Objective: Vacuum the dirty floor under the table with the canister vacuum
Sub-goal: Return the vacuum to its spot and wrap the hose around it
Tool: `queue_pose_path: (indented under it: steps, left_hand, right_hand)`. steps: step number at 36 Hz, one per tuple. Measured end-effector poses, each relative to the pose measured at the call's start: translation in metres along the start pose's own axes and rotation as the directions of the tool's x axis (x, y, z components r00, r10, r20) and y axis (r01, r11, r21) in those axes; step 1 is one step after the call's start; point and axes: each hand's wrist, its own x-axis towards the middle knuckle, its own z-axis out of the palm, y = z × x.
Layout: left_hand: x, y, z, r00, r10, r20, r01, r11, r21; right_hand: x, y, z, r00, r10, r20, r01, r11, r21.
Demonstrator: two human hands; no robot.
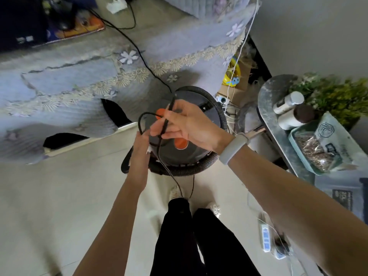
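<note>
The round black canister vacuum with orange lid markings point(187, 126) stands on the pale tiled floor point(59, 196), just beside the front edge of the sofa draped in a grey-blue floral quilted cover point(69, 86). Its ribbed grey flexible hose point(199, 166) lies coiled around the drum.

The thin black power cord point(159, 154) is in both hands. The right hand point(185, 124) pinches one length between thumb and fingers above the lid. The left hand point(140, 144) is curled round a loop of cord at the drum's near-left edge. Loose cord trails down to the floor near the feet.

Handling judgement:
- Cord: light, limp, prone to tangling. Feed it hand over hand; take hold near the plug, not mid-span, when connecting.
- Canister: probably moderately heavy and rigid. Lift or pull by a lid handle, not by the hose.
- Hose: flexible but springy; it is likely to recoil when released.

A white power strip point(265, 239) lies on the floor to the right.
</note>
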Motion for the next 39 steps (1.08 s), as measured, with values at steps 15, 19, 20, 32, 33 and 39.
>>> queue_pose_path:
  steps: [15, 19, 20, 32, 33, 39]
  left_hand:
    - [0.019, 0.008, -0.049, 0.986, 0.169, 0.008, -0.17, 0.984, 0.058]
    - [0.023, 0.005, -0.047, 0.98, 0.192, -0.05, -0.19, 0.98, 0.053]
    - [0.024, 0.004, -0.045, 0.979, 0.181, -0.09, -0.179, 0.983, 0.037]
    - [0.071, 0.013, -0.05, 0.915, 0.09, -0.394, -0.091, 0.996, 0.017]
    - [0.076, 0.013, -0.052, 0.889, 0.052, -0.456, -0.062, 0.998, -0.008]
    - [0.098, 0.001, -0.074, 0.755, -0.336, -0.563, 0.118, 0.914, -0.388]
  right_hand:
    - [0.047, -0.008, -0.033, 0.82, 0.252, -0.515, -0.041, 0.922, 0.385]
    - [0.043, 0.004, -0.049, 0.767, 0.14, -0.626, 0.052, 0.959, 0.279]
    - [0.04, 0.007, -0.051, 0.763, 0.065, -0.643, 0.069, 0.981, 0.18]
    - [0.001, 0.028, -0.079, 0.642, -0.728, -0.24, -0.423, -0.076, -0.903]
    - [-0.003, 0.027, -0.084, 0.631, -0.731, -0.261, -0.439, -0.059, -0.897]
    - [-0.02, 0.014, -0.096, 0.628, -0.714, -0.309, -0.176, 0.257, -0.95]
